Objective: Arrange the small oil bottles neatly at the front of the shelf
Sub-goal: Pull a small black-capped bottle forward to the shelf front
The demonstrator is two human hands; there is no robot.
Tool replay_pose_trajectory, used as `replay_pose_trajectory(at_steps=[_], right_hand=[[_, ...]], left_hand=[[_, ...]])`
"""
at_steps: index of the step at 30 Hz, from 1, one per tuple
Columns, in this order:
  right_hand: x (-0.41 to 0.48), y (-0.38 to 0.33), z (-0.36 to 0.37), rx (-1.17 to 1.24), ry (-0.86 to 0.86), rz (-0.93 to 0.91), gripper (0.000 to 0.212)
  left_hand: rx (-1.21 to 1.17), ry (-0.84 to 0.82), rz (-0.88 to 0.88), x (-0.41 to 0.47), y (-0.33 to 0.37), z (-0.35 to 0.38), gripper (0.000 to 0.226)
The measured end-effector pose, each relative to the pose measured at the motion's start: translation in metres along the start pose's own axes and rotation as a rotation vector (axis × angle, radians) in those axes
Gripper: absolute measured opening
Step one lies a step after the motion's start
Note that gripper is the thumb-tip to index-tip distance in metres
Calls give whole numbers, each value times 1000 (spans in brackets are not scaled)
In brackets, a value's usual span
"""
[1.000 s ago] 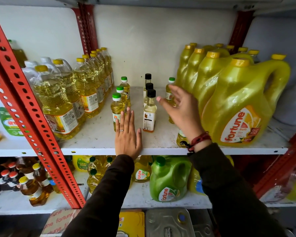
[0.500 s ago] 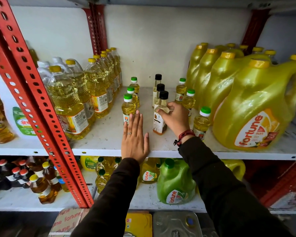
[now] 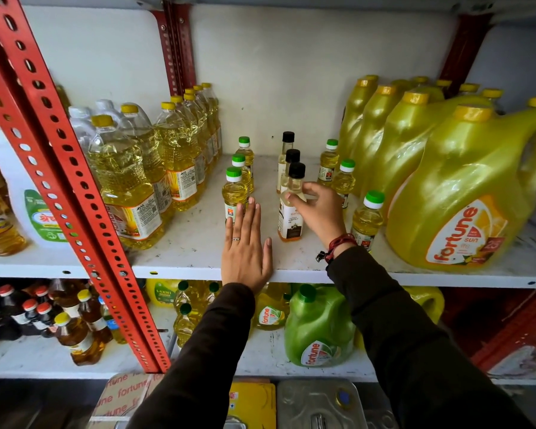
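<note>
At the far left, a red perforated metal upright (image 3: 75, 168) crossed the view in front of the white metal shelf (image 3: 198, 243). Just to its right stood a row of tall clear plastic bottles of yellow oil with yellow caps (image 3: 127, 187), going back toward the wall.

In the middle of the shelf stood three small oil bottles with green caps (image 3: 235, 193), one behind the other. The left hand (image 3: 245, 252) lay flat on the shelf near the front edge, palm down, fingers straight and together, holding nothing; its fingertips touched the base of the front green-capped bottle. A ring was on one finger.

To the right was a line of three small clear bottles with black caps (image 3: 291, 209). The right hand (image 3: 319, 212) was curled around the shoulder of the front one, thumb and fingers closed lightly on it, and the bottle stood on the shelf. A red thread band was on that wrist.

Further right, three more small green-capped bottles (image 3: 367, 218) stood in a line beside the large yellow plastic jugs with handles (image 3: 464, 193).
</note>
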State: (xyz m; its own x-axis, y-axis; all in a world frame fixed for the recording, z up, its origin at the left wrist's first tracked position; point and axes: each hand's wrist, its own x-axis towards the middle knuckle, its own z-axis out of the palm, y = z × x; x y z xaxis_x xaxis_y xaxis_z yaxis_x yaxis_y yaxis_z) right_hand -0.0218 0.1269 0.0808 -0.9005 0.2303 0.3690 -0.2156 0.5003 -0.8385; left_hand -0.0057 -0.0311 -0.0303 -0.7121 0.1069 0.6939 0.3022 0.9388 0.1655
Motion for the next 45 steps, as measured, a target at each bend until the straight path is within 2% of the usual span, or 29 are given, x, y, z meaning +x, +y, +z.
replay_pose_trajectory(at_steps=[9,23,29,45], right_hand=[[-7,-7,-6,-161,22,-148,26],[-45,-15,-18,-234,74,-246,30],[-62,-8,-24,-252,125,-235,31],[-65,-13,-23,-253,114,-172,35]], left_hand=[[-2,7,-9,1,1,-1,72],[-3,25,-29,6,-3,-3,72],[-25,5,-17,0,2,0,72],[5,3,-16,0,2,-1,73]])
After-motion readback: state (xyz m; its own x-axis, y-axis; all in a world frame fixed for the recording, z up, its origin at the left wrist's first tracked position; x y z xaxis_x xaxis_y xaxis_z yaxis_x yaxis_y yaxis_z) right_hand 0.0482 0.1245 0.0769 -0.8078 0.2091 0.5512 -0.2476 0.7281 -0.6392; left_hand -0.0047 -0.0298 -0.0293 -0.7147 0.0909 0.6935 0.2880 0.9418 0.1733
